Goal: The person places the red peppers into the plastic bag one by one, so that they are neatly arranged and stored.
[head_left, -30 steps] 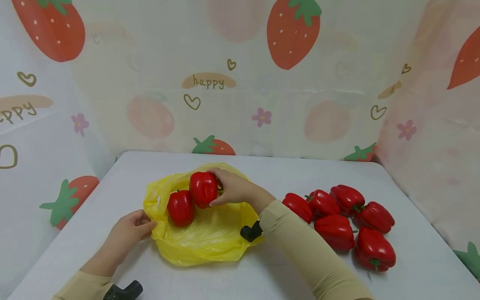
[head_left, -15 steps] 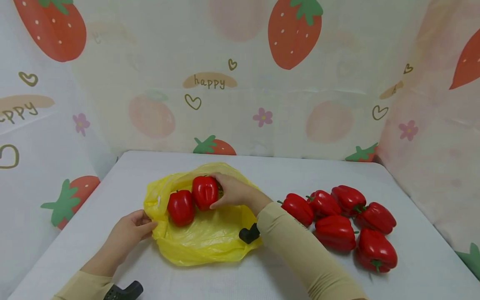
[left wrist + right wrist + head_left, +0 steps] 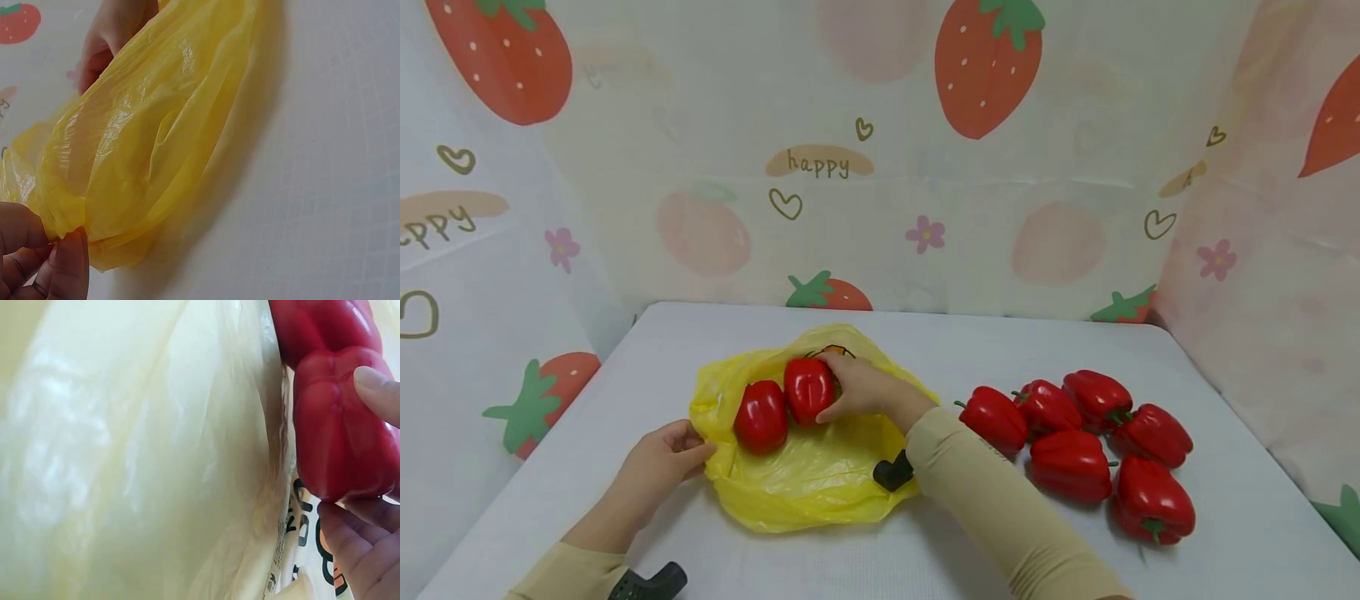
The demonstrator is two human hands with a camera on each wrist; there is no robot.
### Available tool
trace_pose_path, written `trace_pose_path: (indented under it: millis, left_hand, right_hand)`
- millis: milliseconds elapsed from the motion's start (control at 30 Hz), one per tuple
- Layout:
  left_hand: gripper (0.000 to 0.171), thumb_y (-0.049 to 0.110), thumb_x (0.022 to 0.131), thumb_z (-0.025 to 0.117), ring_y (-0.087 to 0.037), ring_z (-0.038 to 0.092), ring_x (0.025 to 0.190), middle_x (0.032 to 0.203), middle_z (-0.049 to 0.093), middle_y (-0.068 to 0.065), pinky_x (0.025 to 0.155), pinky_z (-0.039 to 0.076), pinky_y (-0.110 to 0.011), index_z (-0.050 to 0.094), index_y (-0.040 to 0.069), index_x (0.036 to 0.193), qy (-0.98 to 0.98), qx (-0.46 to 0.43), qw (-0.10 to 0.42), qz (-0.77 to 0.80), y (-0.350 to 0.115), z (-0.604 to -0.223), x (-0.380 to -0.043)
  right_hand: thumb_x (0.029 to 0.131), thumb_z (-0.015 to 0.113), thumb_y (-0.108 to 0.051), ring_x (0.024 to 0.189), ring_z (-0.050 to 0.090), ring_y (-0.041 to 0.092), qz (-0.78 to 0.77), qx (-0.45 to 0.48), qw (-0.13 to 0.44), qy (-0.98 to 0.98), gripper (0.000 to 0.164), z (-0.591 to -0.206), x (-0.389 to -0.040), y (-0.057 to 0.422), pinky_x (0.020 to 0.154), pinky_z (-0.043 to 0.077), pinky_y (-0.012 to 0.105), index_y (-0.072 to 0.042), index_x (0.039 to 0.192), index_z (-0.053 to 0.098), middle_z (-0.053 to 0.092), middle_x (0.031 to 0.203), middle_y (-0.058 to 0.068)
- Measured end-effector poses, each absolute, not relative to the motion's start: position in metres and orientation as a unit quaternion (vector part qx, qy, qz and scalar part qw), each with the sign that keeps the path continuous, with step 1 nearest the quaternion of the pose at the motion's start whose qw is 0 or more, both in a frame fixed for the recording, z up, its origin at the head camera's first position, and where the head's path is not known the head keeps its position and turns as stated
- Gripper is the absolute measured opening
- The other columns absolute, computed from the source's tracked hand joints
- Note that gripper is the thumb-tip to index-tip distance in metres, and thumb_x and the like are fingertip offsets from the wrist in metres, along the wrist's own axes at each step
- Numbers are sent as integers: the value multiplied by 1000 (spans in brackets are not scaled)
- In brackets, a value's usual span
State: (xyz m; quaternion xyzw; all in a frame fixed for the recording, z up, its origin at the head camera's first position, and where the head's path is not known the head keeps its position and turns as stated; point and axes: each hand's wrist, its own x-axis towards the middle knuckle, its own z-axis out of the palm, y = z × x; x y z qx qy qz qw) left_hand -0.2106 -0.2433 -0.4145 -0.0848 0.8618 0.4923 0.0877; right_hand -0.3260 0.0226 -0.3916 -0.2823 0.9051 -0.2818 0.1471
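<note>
In the head view a yellow plastic bag (image 3: pixel 805 492) lies spread with its mouth wide on the table. My left hand (image 3: pixel 662 457) pinches the bag's left edge; the left wrist view shows thumb and fingers (image 3: pixel 70 265) meeting on the plastic. Inside the bag, my right hand (image 3: pixel 865 387) grips a red bell pepper (image 3: pixel 808 390), thumb on one side and fingers on the other, as the right wrist view shows on that pepper (image 3: pixel 340 437). Directly left of it rests a second red bell pepper (image 3: pixel 762 418), also in the bag, and the two overlap in view.
Several more red bell peppers (image 3: pixel 1071 467) lie in a cluster on the right of the white table (image 3: pixel 760 567). A strawberry-print cloth (image 3: pixel 850 233) rises behind the table and along both sides. Black camera mounts (image 3: pixel 651 583) sit at the wrists.
My right hand has lowered the held bell pepper slightly, further into the bag beside the other one. A dark print on the bag now shows behind it. My left hand stays put.
</note>
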Motion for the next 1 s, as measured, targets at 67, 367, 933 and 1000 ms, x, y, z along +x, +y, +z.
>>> trace_pose_path:
  millis: [67, 367, 933, 1000]
  left_hand:
    - [38, 28, 86, 63, -17, 56, 84, 94, 60, -7, 77, 53, -29, 53, 2, 112, 863, -85, 88, 491, -243, -415, -211]
    - [40, 27, 87, 62, -17, 56, 86, 95, 60, -7, 79, 53, -31, 52, 1, 116, 862, -84, 94, 491, -243, -412, -208]
    - [40, 28, 87, 62, -17, 55, 85, 94, 60, -7, 78, 53, -30, 52, 1, 114, 861, -84, 93, 492, -243, -411, -206]
    - [39, 27, 87, 62, -17, 55, 85, 94, 60, -7, 78, 53, -29, 53, 1, 114, 860, -84, 92, 494, -243, -412, -206]
  right_hand:
    - [71, 78, -33, 115, 43, 15, -282, -279, 152, 905, 86, -392, -325, 21, 96, 42, 31, -14, 139, 29, 44, 132, -1]
    - [71, 78, -32, 119, 40, 17, -268, -266, 163, 911, 89, -393, -322, 17, 100, 39, 33, -13, 141, 26, 40, 137, 1]
    - [70, 79, -31, 124, 36, 18, -271, -249, 160, 916, 93, -390, -322, 18, 100, 38, 35, -15, 144, 24, 36, 141, 1]
    - [70, 78, -32, 124, 36, 18, -265, -250, 159, 918, 92, -389, -322, 19, 99, 39, 34, -15, 144, 25, 36, 141, 1]
